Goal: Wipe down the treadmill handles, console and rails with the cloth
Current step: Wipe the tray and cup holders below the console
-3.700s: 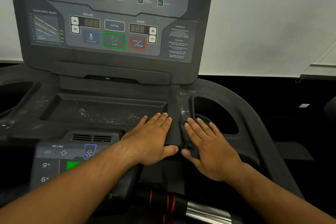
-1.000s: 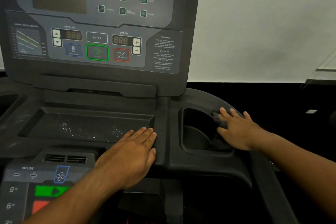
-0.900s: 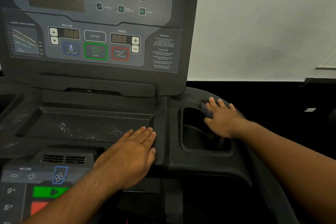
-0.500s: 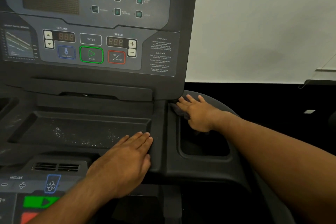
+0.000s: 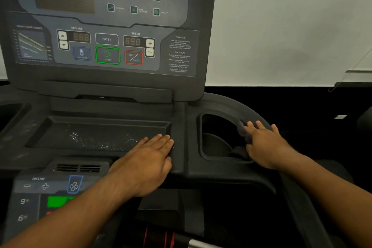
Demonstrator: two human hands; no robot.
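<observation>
**Cloth pinned flat on the cup-holder rim**

At far left, the grey lower keypad (image 5: 40,186) with its incline keys and green button is sitting under a slotted vent. Above it the tall grey console panel (image 5: 106,39) of buttons and dark displays is rising. The shallow black plastic tray (image 5: 60,137) is showing pale specks on its floor, so it is probably waiting for its wipe.

The left hand (image 5: 149,163) is lying flat on the ridge between the tray and the deep black cup-holder recess (image 5: 211,127). Its fingers (image 5: 160,144) are straight and together, holding nothing, and it is apparently bracing.

Further right, the small dark grey-purple cloth (image 5: 241,130) is lying on the recess's curved right rim, under the right hand (image 5: 265,147). That hand's fingers (image 5: 261,129) are stretching out and spreading, pressing the cloth down rather than curling round it. The thumb is hidden.

The cloth is looking light, soft and limp, and one end seems to be drooping into the recess. On a narrow curved rim it is likely to bunch or slip under a loose touch. Flat pressure over its middle is probably the surest hold here, and wrapping it round would suit the rails better.
</observation>
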